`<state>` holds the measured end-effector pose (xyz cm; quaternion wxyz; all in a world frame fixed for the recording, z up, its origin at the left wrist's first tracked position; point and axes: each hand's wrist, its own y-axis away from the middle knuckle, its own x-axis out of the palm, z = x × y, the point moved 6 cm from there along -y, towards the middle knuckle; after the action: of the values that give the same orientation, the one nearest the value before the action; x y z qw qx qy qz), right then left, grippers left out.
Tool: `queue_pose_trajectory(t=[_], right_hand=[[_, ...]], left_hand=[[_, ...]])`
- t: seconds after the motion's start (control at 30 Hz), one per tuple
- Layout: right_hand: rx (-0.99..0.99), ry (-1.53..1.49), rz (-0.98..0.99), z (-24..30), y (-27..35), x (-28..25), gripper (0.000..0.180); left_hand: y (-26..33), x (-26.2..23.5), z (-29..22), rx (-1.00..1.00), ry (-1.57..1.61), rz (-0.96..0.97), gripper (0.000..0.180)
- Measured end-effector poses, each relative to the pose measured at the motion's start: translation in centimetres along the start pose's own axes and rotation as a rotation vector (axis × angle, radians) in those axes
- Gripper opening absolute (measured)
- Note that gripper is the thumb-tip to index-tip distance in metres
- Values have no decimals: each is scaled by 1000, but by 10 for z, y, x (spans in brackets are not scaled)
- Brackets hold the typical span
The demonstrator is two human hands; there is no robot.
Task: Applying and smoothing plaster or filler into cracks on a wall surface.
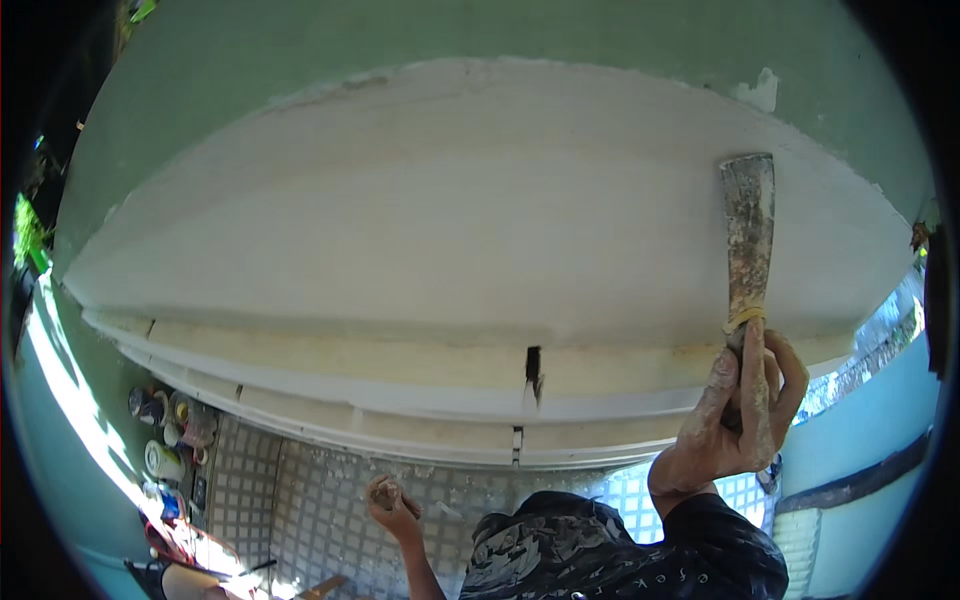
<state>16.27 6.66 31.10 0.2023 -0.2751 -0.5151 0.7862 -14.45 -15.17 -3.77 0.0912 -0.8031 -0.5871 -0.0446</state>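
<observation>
The right hand (pixel 738 420) gripped a scraper (pixel 750 230) before a white panel (pixel 450 220); the left hand (pixel 392 505), lower and well apart, was curled, though whether it held anything could not be told.

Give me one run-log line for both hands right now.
Right hand: gripping scraper before white surface | Left hand: low, fingers curled, contents unclear | Scraper contact: cannot tell
</observation>
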Motion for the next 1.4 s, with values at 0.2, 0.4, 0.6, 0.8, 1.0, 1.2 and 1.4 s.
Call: queue_pose_trajectory(t=[0.2, 0.4, 0.6, 0.8, 1.0, 1.2, 1.4], right_hand=[[-71, -23, -102, 45, -17, 15, 34], [37, -55, 31, 59, -3, 18, 30], [270, 91, -228, 99, -22, 5, 32], [415, 149, -182, 123, 35, 41, 40], [390, 214, -90, 151, 74, 74, 47], [441, 236, -202, 144, 56, 45, 36], [484, 222, -170, 155, 63, 76, 39]], left_hand=[[-45, 42, -41, 301, -55, 201, 15], [-66, 88, -66, 748, -411, 703, 17], [-77, 121, -78, 731, -260, 1051, 28], [-132, 76, -47, 462, -305, 1221, 26], [-159, 90, -51, 424, -500, 1489, 22], [-156, 94, -55, 526, -271, 1761, 23], [-155, 95, -38, 404, -318, 1885, 36]])
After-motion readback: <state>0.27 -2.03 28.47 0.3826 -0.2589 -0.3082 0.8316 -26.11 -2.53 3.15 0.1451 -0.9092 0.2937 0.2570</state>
